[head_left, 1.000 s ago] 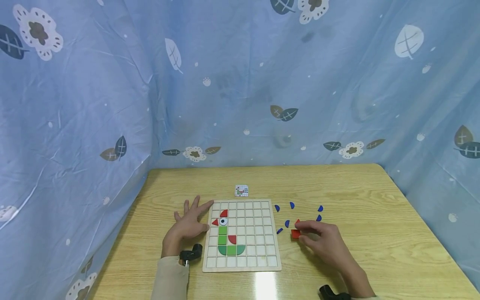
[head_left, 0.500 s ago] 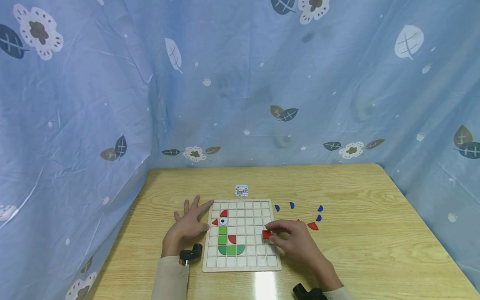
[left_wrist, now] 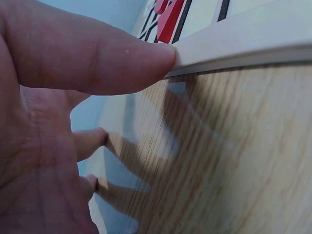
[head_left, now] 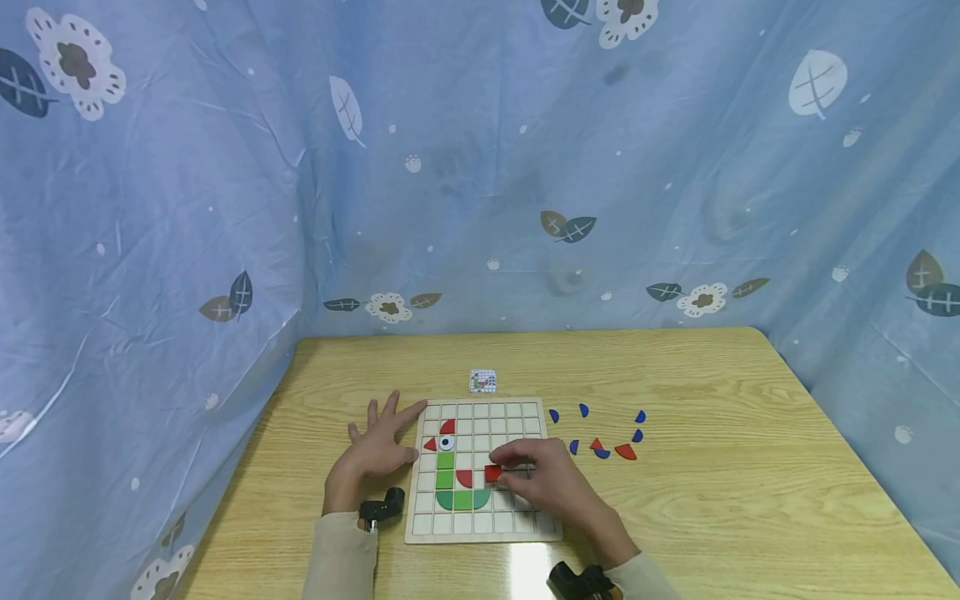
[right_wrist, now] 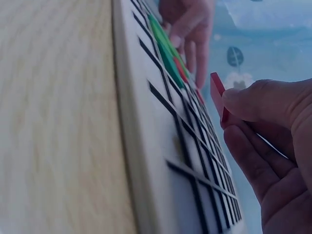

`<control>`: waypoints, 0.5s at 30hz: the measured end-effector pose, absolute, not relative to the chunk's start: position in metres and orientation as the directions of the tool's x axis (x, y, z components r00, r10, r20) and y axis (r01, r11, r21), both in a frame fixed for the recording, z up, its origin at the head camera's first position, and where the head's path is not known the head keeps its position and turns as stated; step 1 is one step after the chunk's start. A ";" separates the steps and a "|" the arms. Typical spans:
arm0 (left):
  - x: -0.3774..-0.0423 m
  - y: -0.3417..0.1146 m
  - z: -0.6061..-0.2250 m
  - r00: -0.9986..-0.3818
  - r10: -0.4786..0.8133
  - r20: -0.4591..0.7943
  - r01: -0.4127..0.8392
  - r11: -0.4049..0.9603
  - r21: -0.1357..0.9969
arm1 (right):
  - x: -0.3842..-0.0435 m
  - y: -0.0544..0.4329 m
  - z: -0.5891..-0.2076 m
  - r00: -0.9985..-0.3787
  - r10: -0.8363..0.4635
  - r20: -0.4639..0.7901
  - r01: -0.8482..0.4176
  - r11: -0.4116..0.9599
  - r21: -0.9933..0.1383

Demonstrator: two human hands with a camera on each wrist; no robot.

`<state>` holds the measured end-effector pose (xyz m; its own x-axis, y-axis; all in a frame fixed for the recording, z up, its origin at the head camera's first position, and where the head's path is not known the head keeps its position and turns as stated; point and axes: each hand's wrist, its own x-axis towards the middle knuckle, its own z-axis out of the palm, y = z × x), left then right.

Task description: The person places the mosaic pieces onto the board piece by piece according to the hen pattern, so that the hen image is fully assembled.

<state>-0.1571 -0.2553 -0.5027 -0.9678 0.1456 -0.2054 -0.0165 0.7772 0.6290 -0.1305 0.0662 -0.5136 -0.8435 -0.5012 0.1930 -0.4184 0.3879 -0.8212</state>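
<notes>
A square wooden grid board [head_left: 517,524] lies on the table, with coloured tiles forming a bird-like figure on its left side. My right hand [head_left: 551,479] pinches a red square tile [head_left: 492,473] between thumb and fingers, over the board just right of a red quarter-circle tile [head_left: 465,478]. In the right wrist view the red tile [right_wrist: 218,96] stands tilted above the grid. My left hand [head_left: 378,446] rests spread at the board's left edge, the thumb [left_wrist: 107,53] touching its side. Green tiles [head_left: 463,500] and a round eye tile [head_left: 447,443] sit in the cells.
Right of the board lie several blue half-circle pieces [head_left: 583,410], a red triangle [head_left: 596,443] and a red quarter-circle piece [head_left: 626,452]. A small printed card [head_left: 483,381] lies behind the board. A blue patterned curtain [head_left: 480,167] surrounds the table.
My right hand has carried the red square tile leftward from the loose pieces, over the board's right part, to beside the red quarter-circle tile. The left hand has stayed in place.
</notes>
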 end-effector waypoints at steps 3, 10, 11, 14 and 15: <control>-0.157 -0.255 -0.502 -0.968 0.146 -0.205 -0.015 0.779 0.626 | -0.130 0.059 -0.515 -0.829 -0.525 0.193 -0.438 0.394 -0.808; -0.158 -0.257 -0.504 -0.967 0.151 -0.206 -0.012 0.779 0.627 | -0.128 0.047 -0.517 -0.804 -0.552 0.220 -0.508 0.448 -0.736; -0.158 -0.257 -0.504 -0.967 0.152 -0.206 -0.012 0.778 0.628 | -0.128 0.046 -0.518 -0.801 -0.554 0.228 -0.522 0.457 -0.720; -0.158 -0.257 -0.504 -0.966 0.153 -0.208 -0.011 0.779 0.627 | -0.129 0.044 -0.521 -0.792 -0.555 0.252 -0.548 0.466 -0.695; -0.158 -0.257 -0.504 -0.966 0.153 -0.207 -0.010 0.779 0.626 | -0.129 0.044 -0.522 -0.792 -0.554 0.256 -0.550 0.467 -0.693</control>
<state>-0.1582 -0.2568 -0.5040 -0.9663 0.1533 -0.2068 -0.0104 0.7795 0.6263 -0.1289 0.0437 -0.5216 -0.7921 -0.5543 0.2556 -0.5501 0.4666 -0.6926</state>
